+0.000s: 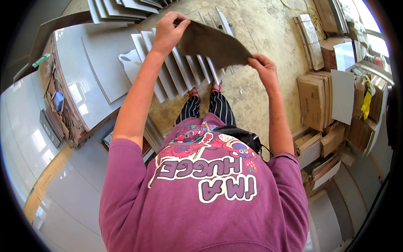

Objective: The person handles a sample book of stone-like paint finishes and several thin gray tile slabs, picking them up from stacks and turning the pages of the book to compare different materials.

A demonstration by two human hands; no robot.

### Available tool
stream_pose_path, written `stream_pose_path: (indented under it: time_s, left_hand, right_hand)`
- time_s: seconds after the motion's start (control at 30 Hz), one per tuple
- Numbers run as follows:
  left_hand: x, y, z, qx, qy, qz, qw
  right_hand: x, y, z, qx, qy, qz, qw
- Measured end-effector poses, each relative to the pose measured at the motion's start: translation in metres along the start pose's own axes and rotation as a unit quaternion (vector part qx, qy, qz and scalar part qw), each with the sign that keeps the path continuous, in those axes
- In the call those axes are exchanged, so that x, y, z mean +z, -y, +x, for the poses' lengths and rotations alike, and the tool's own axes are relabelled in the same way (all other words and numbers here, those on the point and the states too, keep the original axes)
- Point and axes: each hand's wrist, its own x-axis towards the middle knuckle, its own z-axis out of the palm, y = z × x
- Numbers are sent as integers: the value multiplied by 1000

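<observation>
A pale concrete floor (pixel 260 29) ran beneath a bright, crowded storeroom. At ten o'clock rose a stack of glossy grey panels (pixel 67 50); between two and three, flattened cardboard boxes (pixel 311 101) stood packed together, with one whitish board (pixel 342 96) upright beside them. Toward twelve o'clock stood a row of upright pale panels (pixel 166 80). Just past twelve, one dark sheet (pixel 216 44) hung tilted and slightly bowed between two raised hands, screening part of that row. Both arms reached forward: the left hand (pixel 170 30), near half past eleven, pinched one end, while the right hand (pixel 264 69), near half past one, pinched the other. Overlap obscured the row's count, perhaps about ten. One yellow wrapper (pixel 366 101) lay near three.
</observation>
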Motion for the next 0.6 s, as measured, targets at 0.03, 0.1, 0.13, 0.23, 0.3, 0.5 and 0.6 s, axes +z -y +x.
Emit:
stream_pose_path:
  time_s: [0.03,0.1,0.13,0.23,0.3,0.5,0.6]
  left_hand:
    - [14,3,7,-1,10,-12,1000]
    - [39,13,17,-30,44,-8,999]
    - [52,33,21,-43,55,-23,997]
    - [70,51,23,-74,91,20,993]
    - [67,84,17,-45,76,83,993]
    - [-21,134,-24,-104,23,114,988]
    - [-98,148,-66,-167,-41,111,979]
  right_hand:
    - [-8,-3,4,-5,-27,0,1000]
    - [-16,-5,10,-10,-59,-11,998]
    - [-18,-11,15,-11,-71,-22,997]
    - [-18,-46,34,-16,-95,-70,993]
    - [-3,-65,47,-14,-81,-132,988]
    - [89,-91,44,-36,7,-199,979]
    - [145,-78,22,-18,121,-204,971]
